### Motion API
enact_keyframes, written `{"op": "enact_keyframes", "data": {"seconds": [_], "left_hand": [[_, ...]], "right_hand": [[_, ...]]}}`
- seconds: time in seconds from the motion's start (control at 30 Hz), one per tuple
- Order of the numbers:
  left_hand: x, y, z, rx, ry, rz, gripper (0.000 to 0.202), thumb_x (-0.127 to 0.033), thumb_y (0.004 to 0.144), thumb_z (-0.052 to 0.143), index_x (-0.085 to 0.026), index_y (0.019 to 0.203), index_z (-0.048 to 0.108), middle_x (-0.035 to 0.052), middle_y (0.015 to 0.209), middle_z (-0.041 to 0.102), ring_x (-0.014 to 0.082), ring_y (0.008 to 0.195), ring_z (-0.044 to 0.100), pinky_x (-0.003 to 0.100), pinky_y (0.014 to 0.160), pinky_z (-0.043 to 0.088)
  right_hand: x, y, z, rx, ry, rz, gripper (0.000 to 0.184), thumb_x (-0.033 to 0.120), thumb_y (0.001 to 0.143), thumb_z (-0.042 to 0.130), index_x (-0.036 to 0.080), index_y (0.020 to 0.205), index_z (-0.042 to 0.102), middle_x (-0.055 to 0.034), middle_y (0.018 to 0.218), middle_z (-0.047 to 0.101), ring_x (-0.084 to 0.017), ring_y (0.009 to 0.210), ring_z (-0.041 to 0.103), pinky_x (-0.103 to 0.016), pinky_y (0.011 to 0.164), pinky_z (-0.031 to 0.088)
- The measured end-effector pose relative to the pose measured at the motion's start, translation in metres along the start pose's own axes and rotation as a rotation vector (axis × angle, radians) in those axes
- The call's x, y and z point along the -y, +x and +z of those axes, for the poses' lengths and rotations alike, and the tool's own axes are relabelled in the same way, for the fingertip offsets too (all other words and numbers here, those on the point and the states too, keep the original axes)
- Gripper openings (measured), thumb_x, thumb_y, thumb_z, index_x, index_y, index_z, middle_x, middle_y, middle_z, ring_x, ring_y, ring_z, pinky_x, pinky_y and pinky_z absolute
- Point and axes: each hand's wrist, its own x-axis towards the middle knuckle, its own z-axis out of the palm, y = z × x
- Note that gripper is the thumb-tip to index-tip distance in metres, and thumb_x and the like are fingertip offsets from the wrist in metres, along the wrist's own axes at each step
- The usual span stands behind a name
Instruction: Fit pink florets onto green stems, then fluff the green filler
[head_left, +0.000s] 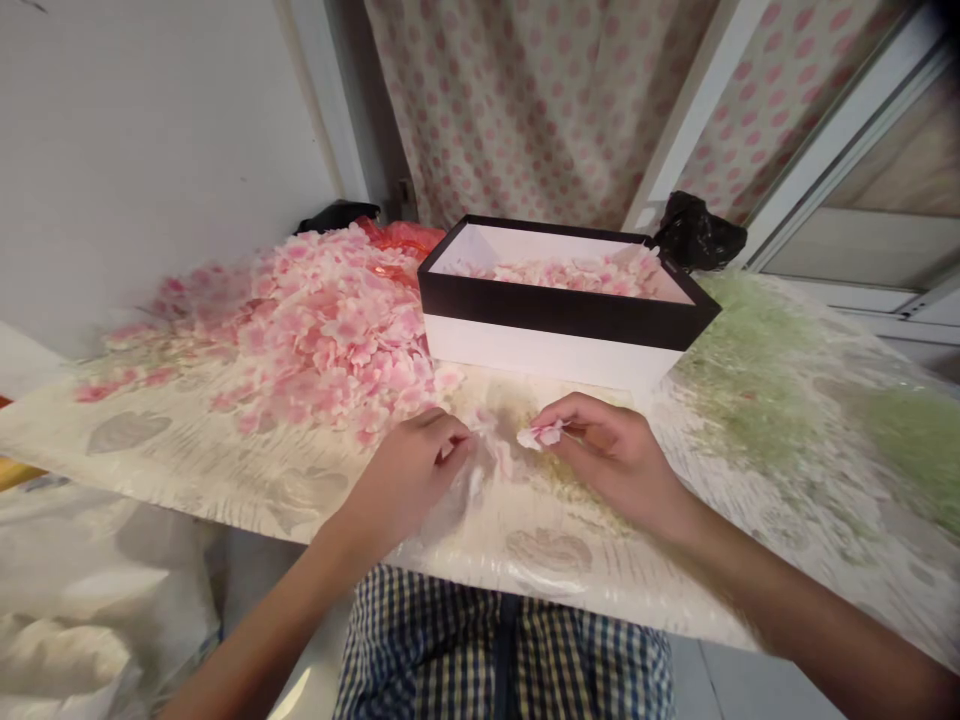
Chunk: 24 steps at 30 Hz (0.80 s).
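Note:
My left hand (416, 465) is closed in a pinch at the table's near edge, with pale pink petals and a thin clear film at its fingertips. My right hand (607, 450) is curled and pinches a small pink-and-white fabric flower (540, 435) between thumb and fingers. The two hands nearly meet over the table (225, 480). Just beyond them stands a black-and-white box (559, 325) holding a layer of pink flowers. A big heap of loose pink flowers (315, 330) lies to the left of the box, close to my left hand.
A spread of pale green stems (757, 370) covers the table's right side. A black plastic bag (697, 235) sits behind the box, by a dotted curtain (540, 100). A red bag (401, 240) lies behind the heap. White bags (82, 620) lie below left.

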Motion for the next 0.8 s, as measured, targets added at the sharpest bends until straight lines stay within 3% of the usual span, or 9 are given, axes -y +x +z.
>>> {"op": "enact_keyframes", "data": {"seconds": [0.13, 0.27, 0.37, 0.47, 0.8], "left_hand": [[-0.011, -0.004, -0.013, -0.038, -0.269, 0.106, 0.010, -0.018, 0.087, 0.061, -0.020, 0.087, 0.071, -0.0029, 0.076, 0.066, 0.0078, 0.063, 0.056, 0.019, 0.057, 0.041], [-0.024, -0.010, -0.022, -0.038, -0.395, 0.223, 0.006, -0.019, 0.085, 0.067, -0.020, 0.081, 0.071, -0.0055, 0.067, 0.062, 0.0040, 0.053, 0.048, 0.016, 0.048, 0.034], [-0.029, -0.016, -0.023, -0.001, -0.379, 0.316, 0.009, -0.017, 0.089, 0.063, -0.021, 0.090, 0.071, -0.0044, 0.072, 0.062, 0.0044, 0.061, 0.052, 0.015, 0.055, 0.038], [-0.033, -0.023, -0.023, 0.029, -0.292, 0.388, 0.015, -0.014, 0.093, 0.056, -0.020, 0.100, 0.068, -0.0028, 0.078, 0.060, 0.0047, 0.068, 0.053, 0.014, 0.062, 0.040], [-0.043, -0.031, -0.029, 0.066, -0.199, 0.532, 0.014, -0.008, 0.091, 0.052, -0.014, 0.086, 0.063, -0.0031, 0.072, 0.052, 0.0045, 0.062, 0.047, 0.016, 0.057, 0.037]], "right_hand": [[0.007, -0.001, -0.004, 0.047, 0.087, -0.027, 0.014, 0.010, 0.081, 0.061, 0.020, 0.084, 0.070, -0.0016, 0.082, 0.074, -0.013, 0.077, 0.069, -0.025, 0.069, 0.054], [0.015, -0.004, -0.006, 0.189, 0.203, -0.067, 0.014, 0.009, 0.079, 0.068, 0.021, 0.085, 0.072, -0.0014, 0.080, 0.074, -0.013, 0.073, 0.070, -0.023, 0.065, 0.055], [0.016, -0.006, -0.006, 0.315, 0.260, -0.155, 0.016, 0.006, 0.081, 0.065, 0.020, 0.083, 0.072, -0.0024, 0.081, 0.073, -0.013, 0.076, 0.070, -0.026, 0.068, 0.055], [0.016, -0.007, -0.003, 0.322, 0.236, -0.239, 0.018, 0.001, 0.080, 0.066, 0.018, 0.081, 0.073, -0.0040, 0.089, 0.068, -0.013, 0.081, 0.067, -0.027, 0.072, 0.053], [0.021, -0.009, 0.001, 0.358, 0.251, -0.285, 0.028, -0.008, 0.077, 0.060, 0.017, 0.083, 0.071, -0.0054, 0.094, 0.067, -0.012, 0.084, 0.066, -0.027, 0.076, 0.054]]}}
